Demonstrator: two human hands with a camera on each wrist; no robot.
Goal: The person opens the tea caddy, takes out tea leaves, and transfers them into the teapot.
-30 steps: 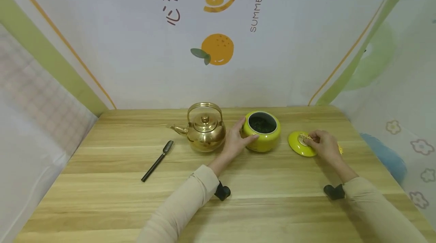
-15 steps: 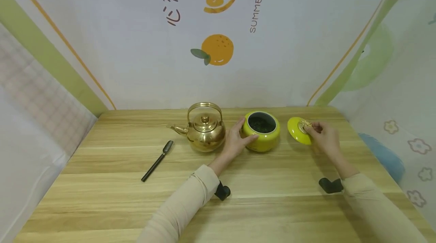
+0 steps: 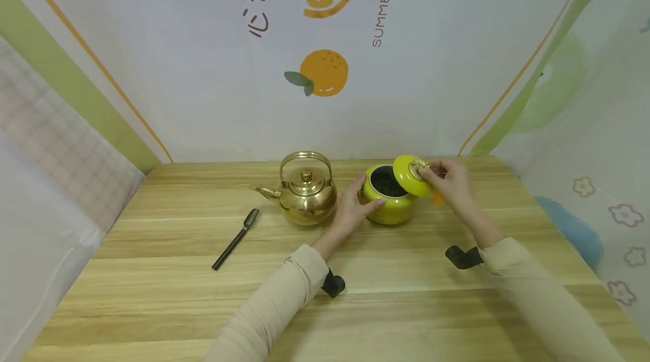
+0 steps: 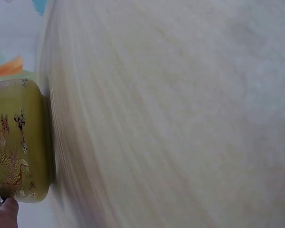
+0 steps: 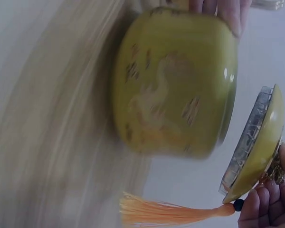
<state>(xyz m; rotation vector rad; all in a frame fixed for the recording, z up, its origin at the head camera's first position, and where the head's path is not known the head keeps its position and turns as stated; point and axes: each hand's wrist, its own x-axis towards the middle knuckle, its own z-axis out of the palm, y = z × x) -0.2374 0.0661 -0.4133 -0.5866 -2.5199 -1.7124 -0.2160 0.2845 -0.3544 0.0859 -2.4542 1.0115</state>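
A round yellow jar (image 3: 390, 212) with a dragon pattern stands upright and uncovered, dark loose contents inside. My left hand (image 3: 349, 212) holds its left side, thumb in front and fingers spread behind; the thumb tip touches the jar (image 4: 19, 142) in the left wrist view. My right hand (image 3: 452, 184) pinches the gold knob of the yellow lid (image 3: 410, 177), which is raised and tilted over the jar's right rim. In the right wrist view the lid (image 5: 261, 147) is apart from the jar, its clear ridged seal showing and an orange tassel (image 5: 175, 211) hanging from it.
Left of the jar stands a gold kettle (image 3: 307, 198) with an upright handle, its spout pointing left. A dark long-handled scoop (image 3: 235, 239) lies on the wooden table (image 3: 167, 294) further left. Printed cloth (image 3: 406, 108) hangs behind and on both sides.
My right hand has lifted the lid off the table and carried it left to the jar's rim. My left hand has stayed on the jar.
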